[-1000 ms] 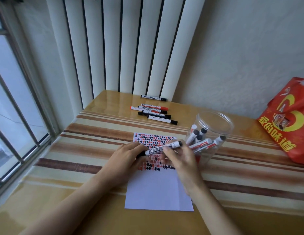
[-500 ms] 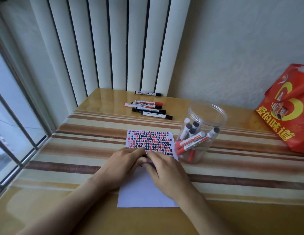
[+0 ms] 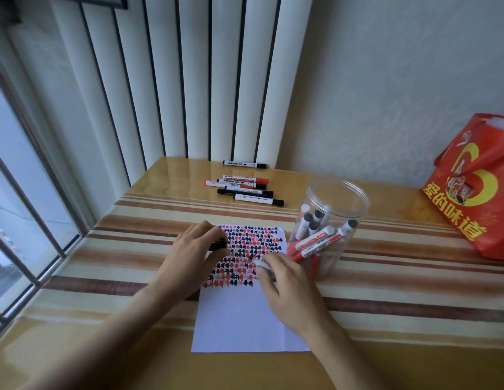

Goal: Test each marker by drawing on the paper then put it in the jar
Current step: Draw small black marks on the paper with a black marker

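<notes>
Marker, uncapped, pinched in right hand, tip on paper for test mark; black cap retained in curled left hand; jar kept just beside paper.

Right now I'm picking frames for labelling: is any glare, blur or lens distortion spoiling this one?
Head view: daylight glare on the glossy table near the window; wide-angle bending of the blinds; marker in the right hand slightly smeared; paper marks and jar stay readable.
</notes>
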`<action>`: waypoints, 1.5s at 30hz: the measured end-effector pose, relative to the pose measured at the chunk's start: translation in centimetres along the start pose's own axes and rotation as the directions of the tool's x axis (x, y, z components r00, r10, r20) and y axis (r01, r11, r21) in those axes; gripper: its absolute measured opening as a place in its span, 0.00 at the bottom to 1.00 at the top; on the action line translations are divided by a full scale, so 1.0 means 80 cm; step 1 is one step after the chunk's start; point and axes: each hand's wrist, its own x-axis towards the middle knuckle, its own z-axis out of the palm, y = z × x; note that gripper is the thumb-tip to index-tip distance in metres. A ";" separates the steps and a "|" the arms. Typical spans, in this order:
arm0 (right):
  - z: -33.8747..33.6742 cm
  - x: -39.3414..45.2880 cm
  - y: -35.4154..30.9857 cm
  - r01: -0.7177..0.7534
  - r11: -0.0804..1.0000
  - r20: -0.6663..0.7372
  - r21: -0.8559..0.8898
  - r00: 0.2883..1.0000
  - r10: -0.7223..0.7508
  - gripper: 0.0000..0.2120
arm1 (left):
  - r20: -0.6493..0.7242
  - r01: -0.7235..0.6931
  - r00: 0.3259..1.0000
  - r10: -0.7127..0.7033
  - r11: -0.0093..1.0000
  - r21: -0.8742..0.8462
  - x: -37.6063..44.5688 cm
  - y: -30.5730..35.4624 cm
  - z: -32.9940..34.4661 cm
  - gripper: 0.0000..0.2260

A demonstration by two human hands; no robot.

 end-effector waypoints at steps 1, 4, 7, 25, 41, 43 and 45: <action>0.000 0.000 0.001 -0.009 1.000 -0.007 0.013 1.000 0.009 0.09 | 0.041 0.024 0.999 -0.024 1.000 0.011 0.007 -0.001 0.002 0.09; 0.001 -0.001 0.002 -0.034 0.997 -0.020 0.065 0.999 0.035 0.09 | 0.101 0.055 0.994 -0.052 0.998 -0.024 0.033 0.003 0.009 0.07; -0.002 -0.002 0.003 -0.045 0.983 -0.062 0.180 0.996 0.057 0.09 | 0.144 0.092 0.986 -0.085 0.995 -0.040 0.054 0.004 0.017 0.09; -0.007 0.004 0.014 -0.318 0.233 0.269 0.919 0.938 0.218 0.19 | 0.287 0.056 0.951 -0.116 0.977 0.207 -0.029 -0.052 0.003 0.34; 0.014 -0.005 0.005 -0.252 0.710 0.015 0.657 0.946 0.323 0.08 | 0.276 0.057 0.955 -0.113 0.978 0.201 -0.029 -0.053 0.004 0.34; 0.015 -0.007 0.009 -0.274 0.726 0.023 0.631 0.942 0.335 0.10 | 0.274 0.057 0.955 -0.111 0.978 0.199 -0.028 -0.053 0.003 0.34; 0.017 -0.008 0.012 -0.283 0.736 0.030 0.615 0.941 0.336 0.11 | 0.273 0.058 0.956 -0.111 0.979 0.197 -0.028 -0.052 0.003 0.34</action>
